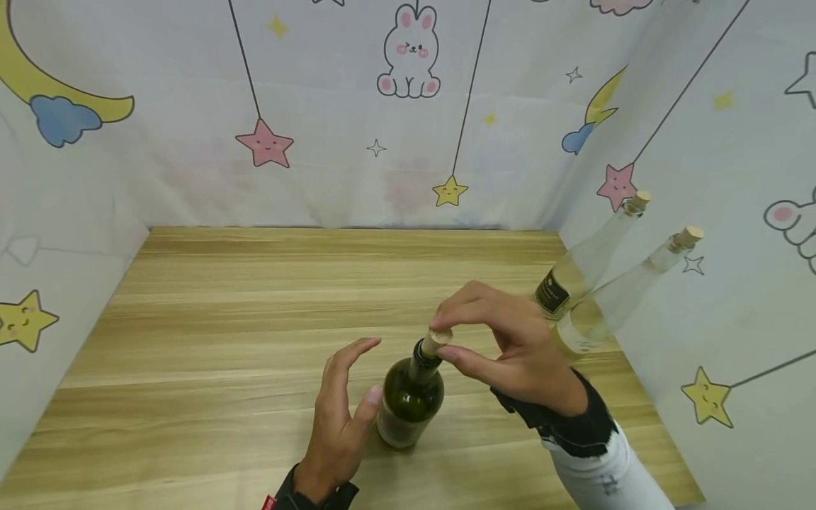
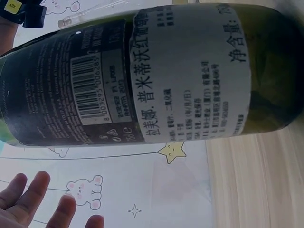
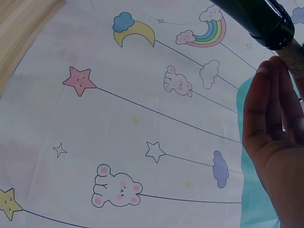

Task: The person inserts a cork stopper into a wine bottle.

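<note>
A dark green wine bottle (image 1: 408, 404) stands upright on the wooden table, with a cork (image 1: 437, 341) in its mouth. My right hand (image 1: 510, 340) pinches that cork between thumb and fingers. In the right wrist view the cork (image 3: 292, 59) sticks out of the bottle neck (image 3: 266, 23), fingertips right at it. Just left of the bottle is my left hand (image 1: 341, 418), its fingers spread and extended, holding nothing. The left wrist view shows the bottle's labels (image 2: 190, 71) close up, with the left fingers (image 2: 61, 209) apart from the glass.
Two clear corked bottles, one with a dark label (image 1: 552, 292) and one with a pale label (image 1: 576, 333), stand at the table's right edge, beyond my right hand. Printed cloth walls (image 1: 331, 184) enclose the wooden table (image 1: 223, 319) at the back and sides.
</note>
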Demonstrator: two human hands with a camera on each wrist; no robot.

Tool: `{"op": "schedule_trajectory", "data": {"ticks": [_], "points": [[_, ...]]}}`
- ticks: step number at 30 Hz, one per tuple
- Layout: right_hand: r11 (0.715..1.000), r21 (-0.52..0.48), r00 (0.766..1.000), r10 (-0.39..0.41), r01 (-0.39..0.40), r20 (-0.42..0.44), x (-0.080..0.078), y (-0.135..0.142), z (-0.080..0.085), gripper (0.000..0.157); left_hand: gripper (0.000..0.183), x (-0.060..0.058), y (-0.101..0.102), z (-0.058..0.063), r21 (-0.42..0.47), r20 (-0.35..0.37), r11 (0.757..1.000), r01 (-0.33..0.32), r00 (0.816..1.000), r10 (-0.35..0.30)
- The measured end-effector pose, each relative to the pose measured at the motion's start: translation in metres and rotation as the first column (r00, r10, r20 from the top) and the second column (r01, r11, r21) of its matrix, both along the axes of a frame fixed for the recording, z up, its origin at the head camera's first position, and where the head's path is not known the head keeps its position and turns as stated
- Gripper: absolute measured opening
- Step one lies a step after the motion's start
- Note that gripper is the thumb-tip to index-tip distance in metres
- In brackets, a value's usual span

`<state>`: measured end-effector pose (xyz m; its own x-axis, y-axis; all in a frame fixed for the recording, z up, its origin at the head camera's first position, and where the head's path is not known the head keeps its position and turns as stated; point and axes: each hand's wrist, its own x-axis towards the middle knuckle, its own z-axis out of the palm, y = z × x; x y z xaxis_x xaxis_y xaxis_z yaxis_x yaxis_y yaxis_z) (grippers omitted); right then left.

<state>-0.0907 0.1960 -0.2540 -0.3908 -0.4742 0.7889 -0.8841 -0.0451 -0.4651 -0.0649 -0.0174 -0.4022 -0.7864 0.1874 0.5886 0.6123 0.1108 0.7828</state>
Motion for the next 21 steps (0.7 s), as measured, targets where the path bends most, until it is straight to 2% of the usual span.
{"op": "schedule_trajectory", "data": {"ticks": [7, 11, 13, 16, 18, 19, 21], "points": [[0.996, 0.064, 0.998, -0.052, 0.055, -0.044, 0.001, -0.001, -0.002, 0.022, 0.054, -0.002, 0.001, 0.003, 0.013, -0.003, 1.0, 0.009, 1.0, -0.009], [0.996, 0.063, 0.998, -0.054, 0.056, -0.027, 0.002, -0.002, -0.004, 0.022, 0.053, -0.002, 0.003, 0.006, 0.029, -0.01, 0.999, 0.02, 1.0, -0.02], [0.997, 0.058, 0.999, -0.042, 0.042, 0.008, 0.002, -0.001, -0.006, 0.026, 0.052, -0.003, 0.005, 0.007, 0.041, -0.017, 0.999, 0.032, 0.999, -0.031], [0.998, 0.048, 0.993, -0.032, 0.027, 0.112, 0.003, 0.0, -0.011, 0.037, 0.049, -0.004, 0.007, 0.009, 0.061, -0.038, 0.997, 0.053, 0.998, -0.051], [0.999, 0.046, 0.973, -0.031, 0.021, 0.23, 0.003, 0.001, -0.015, 0.046, 0.047, -0.006, 0.009, 0.01, 0.077, -0.055, 0.994, 0.074, 0.996, -0.07], [0.999, 0.049, 0.957, -0.03, 0.016, 0.288, 0.003, 0.001, -0.017, 0.049, 0.046, -0.006, 0.011, 0.011, 0.084, -0.062, 0.993, 0.086, 0.995, -0.081], [0.999, 0.02, 0.896, 0.027, -0.04, 0.442, 0.002, -0.001, -0.021, 0.054, 0.045, -0.008, 0.014, 0.012, 0.101, -0.078, 0.989, 0.111, 0.992, -0.104]]}}
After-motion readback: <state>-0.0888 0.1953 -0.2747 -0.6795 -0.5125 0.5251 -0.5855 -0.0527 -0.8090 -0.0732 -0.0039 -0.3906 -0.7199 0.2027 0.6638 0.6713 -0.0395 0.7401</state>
